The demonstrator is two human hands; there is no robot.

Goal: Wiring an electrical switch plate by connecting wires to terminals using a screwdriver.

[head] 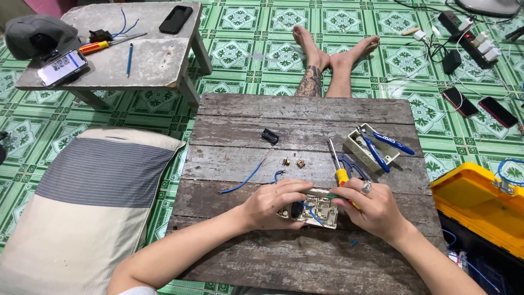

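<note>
Both hands' grip closed on switch plate, screwdriver, blue pliers behind

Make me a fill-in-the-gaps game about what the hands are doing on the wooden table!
1. Both hands hold a white switch plate with a ______ wire running across it.
2. The right hand also holds a screwdriver with a ______ handle.
3. The blue-handled pliers lie on a small white ______.
4. Two small brass pieces lie above the ______ hand.

Missing words: blue; yellow; box; left
</note>
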